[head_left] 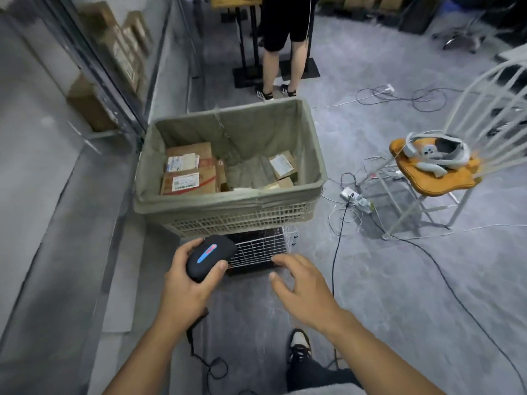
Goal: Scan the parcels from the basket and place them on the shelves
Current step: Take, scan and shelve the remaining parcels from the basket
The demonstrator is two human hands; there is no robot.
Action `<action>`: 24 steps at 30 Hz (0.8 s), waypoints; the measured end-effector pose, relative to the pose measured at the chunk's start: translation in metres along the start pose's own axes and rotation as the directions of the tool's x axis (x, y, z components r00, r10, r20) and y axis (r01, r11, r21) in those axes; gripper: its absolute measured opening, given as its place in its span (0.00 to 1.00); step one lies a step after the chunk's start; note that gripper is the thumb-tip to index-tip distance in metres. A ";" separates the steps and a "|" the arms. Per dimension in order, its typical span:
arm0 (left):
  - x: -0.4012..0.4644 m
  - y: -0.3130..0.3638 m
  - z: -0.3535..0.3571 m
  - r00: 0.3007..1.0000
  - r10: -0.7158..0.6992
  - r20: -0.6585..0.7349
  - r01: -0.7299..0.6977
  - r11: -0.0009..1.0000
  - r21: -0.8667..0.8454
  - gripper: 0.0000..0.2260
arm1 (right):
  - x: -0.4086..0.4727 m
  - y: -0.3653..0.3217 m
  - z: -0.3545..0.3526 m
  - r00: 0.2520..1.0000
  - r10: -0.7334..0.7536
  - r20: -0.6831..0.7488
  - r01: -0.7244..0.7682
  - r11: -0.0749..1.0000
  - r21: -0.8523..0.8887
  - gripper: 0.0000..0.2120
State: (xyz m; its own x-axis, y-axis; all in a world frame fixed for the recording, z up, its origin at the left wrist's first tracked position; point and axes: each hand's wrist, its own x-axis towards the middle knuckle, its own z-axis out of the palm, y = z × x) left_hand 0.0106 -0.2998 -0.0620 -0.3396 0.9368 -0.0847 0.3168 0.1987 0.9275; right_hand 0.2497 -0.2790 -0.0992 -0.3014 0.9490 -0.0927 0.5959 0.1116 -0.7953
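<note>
My left hand point(186, 276) grips the scanner point(209, 257) low in the frame, my right hand point(299, 276) hangs wide and empty, so I should reach for the nearest labelled parcel point(188, 182) in the basket point(228, 201) at centre, label up.

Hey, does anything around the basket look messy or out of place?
Yes. Loose cables and a power strip sprawl across the floor right of the basket, a trip hazard. A headset lies on the chair.
</note>
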 end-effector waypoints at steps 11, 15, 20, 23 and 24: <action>0.110 0.020 -0.004 0.990 -0.085 -0.114 0.085 0.996 -0.004 0.25 | 0.167 -0.027 -0.049 0.971 -0.189 0.146 0.221 0.945 -0.243 0.29; 0.149 0.004 -0.016 0.990 -0.099 -0.098 0.095 0.995 -0.040 0.24 | 0.206 -0.037 -0.034 0.961 -0.206 0.184 0.256 0.913 -0.318 0.22; 0.195 -0.007 -0.029 0.994 -0.089 -0.062 0.083 0.991 -0.101 0.20 | 0.243 -0.052 -0.017 0.966 -0.178 0.189 0.239 0.895 -0.377 0.21; 0.219 -0.011 -0.030 0.997 -0.070 -0.024 0.066 0.989 -0.136 0.23 | 0.263 -0.049 -0.010 0.978 -0.130 0.163 0.185 0.902 -0.390 0.21; 0.224 -0.012 -0.029 0.997 -0.073 -0.022 0.069 0.988 -0.140 0.23 | 0.270 -0.047 -0.009 0.981 -0.109 0.159 0.164 0.905 -0.392 0.22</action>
State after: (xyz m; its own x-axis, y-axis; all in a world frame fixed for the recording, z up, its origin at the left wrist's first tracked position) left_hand -0.0949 -0.1004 -0.0815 -0.3815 0.9131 -0.1440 0.1659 0.2208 0.9611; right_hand 0.1473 -0.0257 -0.0818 -0.4792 0.8721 -0.0994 0.7817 0.3725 -0.5002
